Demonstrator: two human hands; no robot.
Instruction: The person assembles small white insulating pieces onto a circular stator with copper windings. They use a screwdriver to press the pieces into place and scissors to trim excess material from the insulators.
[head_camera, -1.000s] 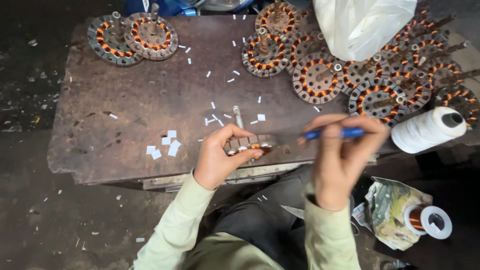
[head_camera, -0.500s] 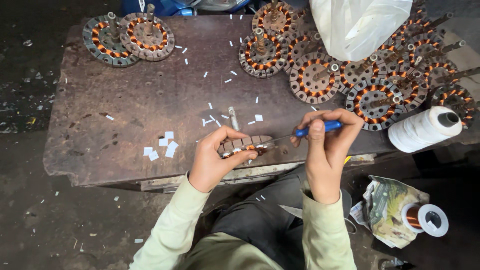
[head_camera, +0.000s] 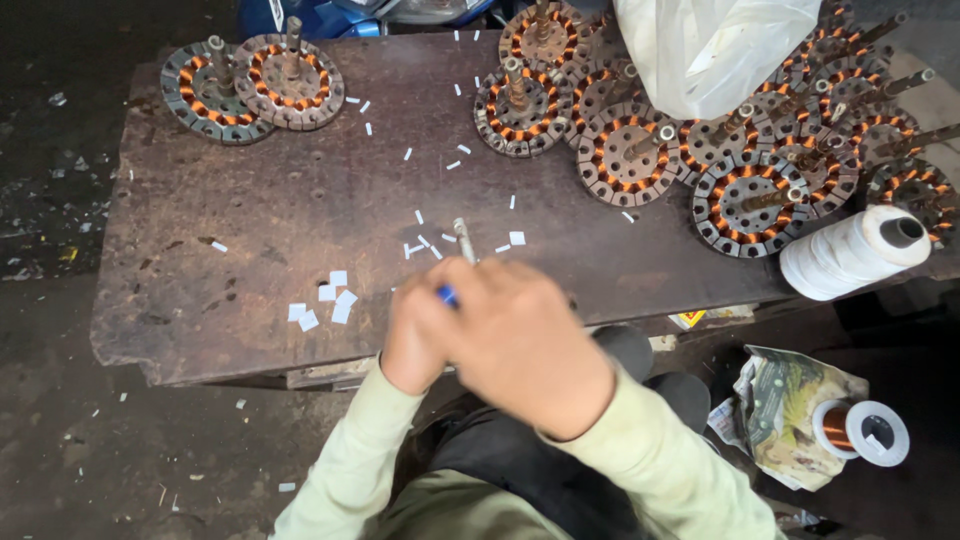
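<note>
Right hand (head_camera: 520, 345) blurred, covers left hand (head_camera: 412, 345); blue tool (head_camera: 447, 296) mostly hidden; white bag (head_camera: 715, 45) cut off at top edge.

Right hand (head_camera: 520, 335), gripping a blue pen (head_camera: 448, 296), covers the left hand (head_camera: 405, 350).

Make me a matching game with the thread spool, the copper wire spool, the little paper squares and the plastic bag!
Things:
1. big white thread spool
2. copper wire spool
3. small white paper squares
4. white plastic bag

Places:
A. on top of the wound motor cores
B. lying at the bench's right end
C. on the floor, lower right
D. on the bench, left of the hands

Pairs: 1-B, 2-C, 3-D, 4-A
</note>
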